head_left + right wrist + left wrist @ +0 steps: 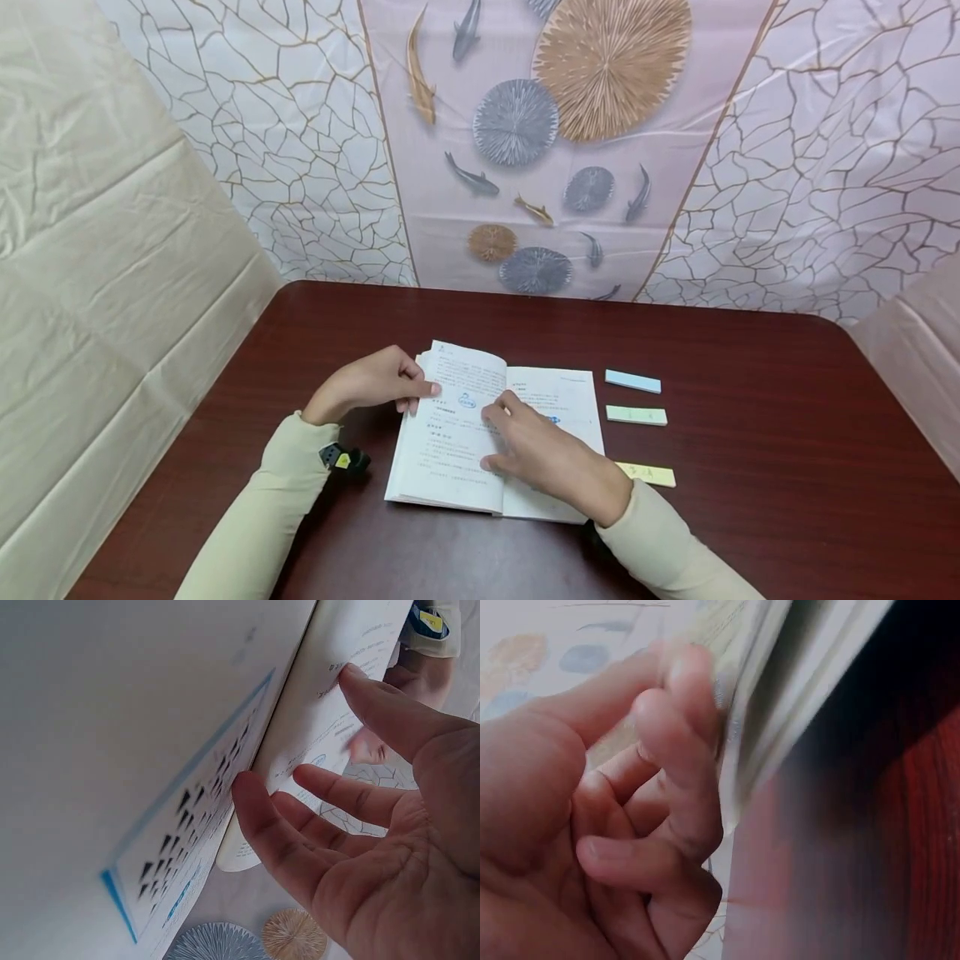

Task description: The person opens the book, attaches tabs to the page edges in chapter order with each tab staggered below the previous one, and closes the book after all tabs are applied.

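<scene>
An open book (457,458) with printed text and small blue marks lies on the table. At its left edge my left hand (378,379) pinches the leaves, thumb on top and fingers below. The left wrist view shows that hand (577,772) with bent fingers against the page edges (761,690). My right hand (543,446) lies over the middle of the book, fingertips on the left page near the fold. In the right wrist view its fingers are spread and loosely bent, and a page with a blue-framed box (202,802) rises beside them.
To the right of the book lie a blue strip (633,382), a green strip (637,415) and a yellow strip (654,475), the last partly behind my right wrist. The dark red table (772,433) ends at a patterned cloth wall (315,167).
</scene>
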Motion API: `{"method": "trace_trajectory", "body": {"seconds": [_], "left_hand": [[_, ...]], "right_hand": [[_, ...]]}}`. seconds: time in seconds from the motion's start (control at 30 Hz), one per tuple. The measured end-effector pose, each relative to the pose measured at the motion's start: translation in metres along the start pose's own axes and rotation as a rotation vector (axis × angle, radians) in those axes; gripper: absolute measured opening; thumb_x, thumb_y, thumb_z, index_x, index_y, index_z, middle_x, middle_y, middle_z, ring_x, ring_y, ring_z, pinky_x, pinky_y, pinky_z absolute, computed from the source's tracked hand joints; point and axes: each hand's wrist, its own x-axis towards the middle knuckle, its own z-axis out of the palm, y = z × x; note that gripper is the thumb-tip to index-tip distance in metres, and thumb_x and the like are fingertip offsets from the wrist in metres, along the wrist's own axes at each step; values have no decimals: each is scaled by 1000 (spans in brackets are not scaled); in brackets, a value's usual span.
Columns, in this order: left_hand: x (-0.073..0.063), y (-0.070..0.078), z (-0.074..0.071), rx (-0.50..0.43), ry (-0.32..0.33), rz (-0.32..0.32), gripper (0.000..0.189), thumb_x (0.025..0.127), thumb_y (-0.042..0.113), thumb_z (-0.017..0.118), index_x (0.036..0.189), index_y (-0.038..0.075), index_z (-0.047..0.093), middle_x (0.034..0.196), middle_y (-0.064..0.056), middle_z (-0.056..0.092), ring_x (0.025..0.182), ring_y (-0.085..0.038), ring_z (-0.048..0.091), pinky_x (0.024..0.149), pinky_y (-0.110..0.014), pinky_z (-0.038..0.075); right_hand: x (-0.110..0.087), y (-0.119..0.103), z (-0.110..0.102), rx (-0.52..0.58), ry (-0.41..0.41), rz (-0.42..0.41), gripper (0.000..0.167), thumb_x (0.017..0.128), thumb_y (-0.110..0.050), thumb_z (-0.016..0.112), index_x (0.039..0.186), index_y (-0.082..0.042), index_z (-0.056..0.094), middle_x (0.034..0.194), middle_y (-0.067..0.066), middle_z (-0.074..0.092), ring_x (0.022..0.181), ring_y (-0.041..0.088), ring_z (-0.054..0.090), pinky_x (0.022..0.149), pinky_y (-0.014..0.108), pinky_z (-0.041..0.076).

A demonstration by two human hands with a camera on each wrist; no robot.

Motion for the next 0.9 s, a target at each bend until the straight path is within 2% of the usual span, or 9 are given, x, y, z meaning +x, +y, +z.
{"method": "trace_trajectory", "body": {"seconds": [0.07,0.37,0.53,0.63,0.7,0.77,0.83,0.9], "left_hand": [[0,0,2,32,-9,-4,39,100,30,75,66,10,71,59,-2,65,54,-13,53,54,-24,34],[1,-1,14,158,22,-140,41,98,25,77,61,11,66,54,1,59,49,-11,44,51,-25,33],[0,6,20,368,95,-214,50,95,37,79,54,14,63,49,4,54,50,-12,46,50,-27,33],[-3,16,22,477,154,-232,47,90,42,83,56,16,63,53,5,55,54,-14,49,51,-29,33],[-4,25,24,511,172,-204,39,87,42,87,66,17,66,62,4,59,59,-15,53,54,-31,37],[-4,33,27,518,157,-136,30,84,38,90,84,15,70,79,1,66,73,-17,59,64,-34,46],[-4,39,32,510,118,-55,40,82,35,92,108,12,72,105,-3,69,95,-20,63,82,-38,54],[-3,42,39,509,70,27,62,82,34,93,130,7,65,132,-9,64,120,-25,60,102,-42,52]], "right_hand": [[0,0,0,-8,3,-11,48,88,-17,87,127,1,65,117,11,56,91,19,58,83,36,54],[1,3,3,-43,2,-70,43,88,-13,87,123,5,69,121,14,60,100,27,65,90,40,55],[1,2,4,-100,-27,-70,42,92,-16,84,124,5,68,125,15,60,101,34,64,90,43,55],[-1,2,4,-131,-35,-85,42,94,-17,82,126,4,67,127,16,59,100,35,63,91,43,54],[-1,2,2,-138,-40,-95,41,95,-18,81,127,4,66,128,16,59,100,35,62,91,44,54],[-1,3,1,-136,-50,-100,41,95,-18,80,128,3,66,128,16,58,100,35,62,91,44,55],[-1,4,-1,-138,-65,-109,41,96,-19,79,128,2,65,129,16,58,102,35,63,92,45,55],[-1,6,-2,-140,-82,-117,41,96,-20,79,129,1,66,129,16,58,104,35,63,92,45,55]]}}
